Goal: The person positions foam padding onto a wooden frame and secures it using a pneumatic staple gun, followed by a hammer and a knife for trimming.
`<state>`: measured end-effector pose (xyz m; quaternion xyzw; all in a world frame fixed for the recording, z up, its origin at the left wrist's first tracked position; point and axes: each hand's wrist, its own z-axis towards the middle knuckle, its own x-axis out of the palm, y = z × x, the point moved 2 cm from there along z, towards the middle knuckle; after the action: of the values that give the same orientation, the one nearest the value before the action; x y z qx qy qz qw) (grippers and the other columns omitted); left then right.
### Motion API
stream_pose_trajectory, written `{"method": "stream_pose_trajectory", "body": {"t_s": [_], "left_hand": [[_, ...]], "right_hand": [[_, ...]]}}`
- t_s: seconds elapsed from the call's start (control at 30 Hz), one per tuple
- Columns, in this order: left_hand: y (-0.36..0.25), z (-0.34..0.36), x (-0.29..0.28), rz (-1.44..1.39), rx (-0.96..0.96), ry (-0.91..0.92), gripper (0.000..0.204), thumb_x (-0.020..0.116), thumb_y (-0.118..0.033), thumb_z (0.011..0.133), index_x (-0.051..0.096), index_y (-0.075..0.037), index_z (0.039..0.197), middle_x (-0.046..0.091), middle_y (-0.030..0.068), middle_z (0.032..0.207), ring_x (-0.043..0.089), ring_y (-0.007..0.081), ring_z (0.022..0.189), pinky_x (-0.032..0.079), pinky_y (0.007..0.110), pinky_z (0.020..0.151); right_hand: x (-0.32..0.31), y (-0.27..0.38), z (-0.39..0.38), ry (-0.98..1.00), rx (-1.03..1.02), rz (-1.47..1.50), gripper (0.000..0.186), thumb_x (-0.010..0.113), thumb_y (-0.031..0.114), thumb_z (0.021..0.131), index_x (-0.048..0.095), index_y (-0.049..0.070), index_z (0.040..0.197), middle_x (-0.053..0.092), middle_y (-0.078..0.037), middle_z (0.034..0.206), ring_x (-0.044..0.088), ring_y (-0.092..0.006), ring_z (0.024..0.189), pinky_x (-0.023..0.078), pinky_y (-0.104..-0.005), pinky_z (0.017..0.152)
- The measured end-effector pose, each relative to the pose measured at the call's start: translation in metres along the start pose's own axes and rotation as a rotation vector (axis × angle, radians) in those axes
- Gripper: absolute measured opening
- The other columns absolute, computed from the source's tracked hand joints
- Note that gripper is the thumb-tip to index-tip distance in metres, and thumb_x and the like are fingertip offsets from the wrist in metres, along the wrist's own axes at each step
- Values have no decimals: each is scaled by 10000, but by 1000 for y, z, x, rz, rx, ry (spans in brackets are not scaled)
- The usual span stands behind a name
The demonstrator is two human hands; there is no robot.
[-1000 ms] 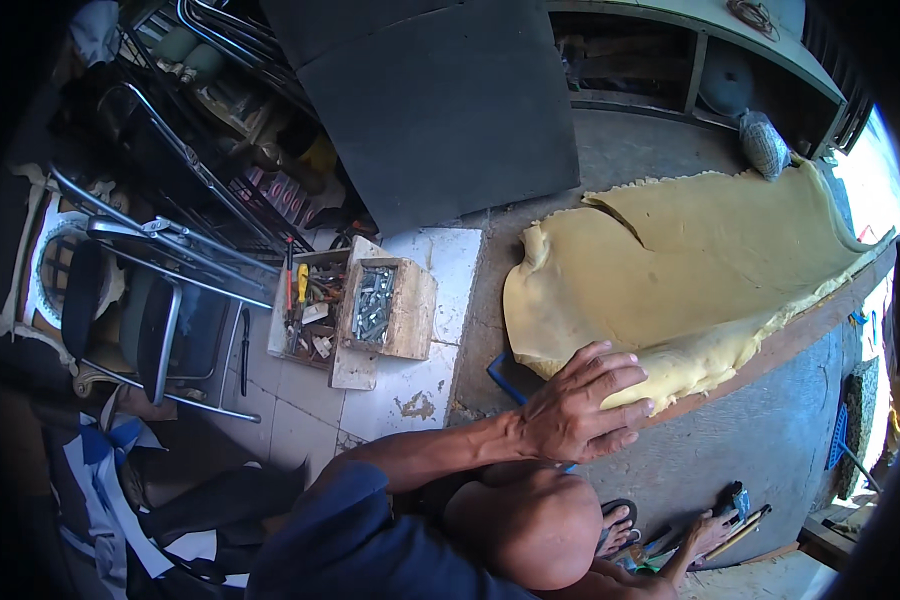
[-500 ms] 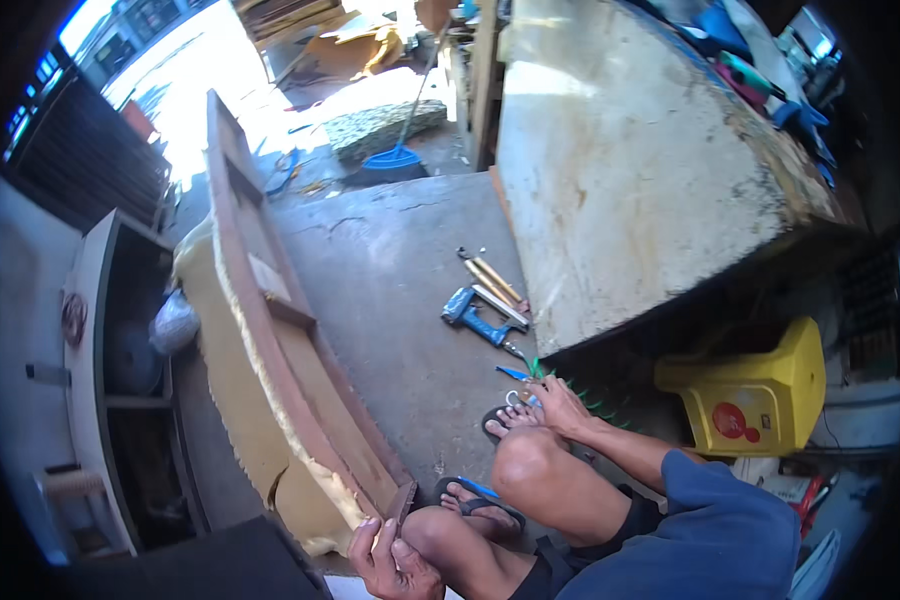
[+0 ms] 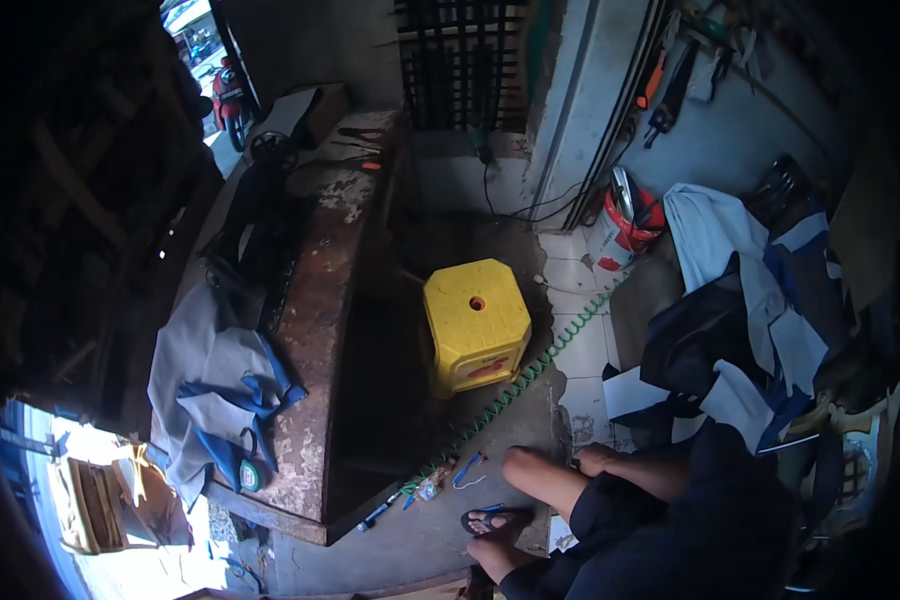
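Observation:
My right hand (image 3: 594,460) is low beside my bent knee, over the pale floor tiles at the edge of the grey concrete. Shadow and my leg hide most of its fingers, so whether it holds anything cannot be made out. My left hand is out of the picture. In front of my sandalled foot lie a thin blue strip (image 3: 467,468) and a small crumpled clear-and-orange thing (image 3: 430,487). A green coiled air hose (image 3: 510,393) runs across the floor to a slim blue-and-silver fitting (image 3: 378,512). At the bottom edge shows part of a wooden frame (image 3: 432,588).
A yellow plastic stool (image 3: 478,283) stands ahead. To its left a worn table (image 3: 310,345) carries a dark sewing machine (image 3: 245,215) and grey-blue cloth (image 3: 202,375). On the right are a red-and-white bucket (image 3: 610,240) and a heap of fabric (image 3: 705,335).
My view has swung right, from the padded wooden frame and blue staple gun to the stool and fabric heap. My right hand has left the hose end; my left hand has gone out of view.

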<state>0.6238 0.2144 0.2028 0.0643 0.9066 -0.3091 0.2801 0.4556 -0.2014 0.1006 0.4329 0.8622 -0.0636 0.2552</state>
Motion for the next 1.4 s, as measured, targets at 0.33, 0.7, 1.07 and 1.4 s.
{"method": "stream_pose_trajectory", "body": {"t_s": [0.33, 0.7, 1.07, 1.4], "left_hand": [[-233, 245, -168, 679, 260, -54, 395, 735, -311, 862, 675, -81, 1178, 667, 205, 1131, 645, 406, 1060, 515, 519, 887], [-478, 406, 122, -199, 30, 285, 255, 587, -134, 993, 673, -1, 1194, 731, 173, 1069, 732, 245, 934, 584, 360, 777], [-526, 499, 193, -179, -298, 291, 267, 584, -151, 1000, 667, 0, 1204, 728, 177, 1076, 729, 255, 937, 586, 368, 779], [-574, 495, 148, -185, -285, 298, 278, 582, -167, 1007, 661, 1, 1213, 724, 181, 1082, 726, 264, 939, 588, 376, 781]], "right_hand": [[-76, -234, -12, -304, 206, 493, 319, 625, 301, 900, 739, 98, 1118, 707, -169, 1199, 668, -345, 1126, 511, -440, 980], [-229, -411, 409, -859, 104, 163, 453, 597, 133, 850, 544, 52, 1293, 547, -181, 1316, 539, -348, 1246, 458, -439, 1036], [-346, -455, 527, -248, -163, 817, 324, 657, 347, 894, 679, 91, 1092, 728, -175, 962, 711, -333, 968, 563, -467, 804], [-546, -521, 234, -885, 103, 1268, 651, 726, 234, 942, 355, 53, 1446, 637, -143, 1178, 646, -256, 1048, 537, -393, 847]]}}
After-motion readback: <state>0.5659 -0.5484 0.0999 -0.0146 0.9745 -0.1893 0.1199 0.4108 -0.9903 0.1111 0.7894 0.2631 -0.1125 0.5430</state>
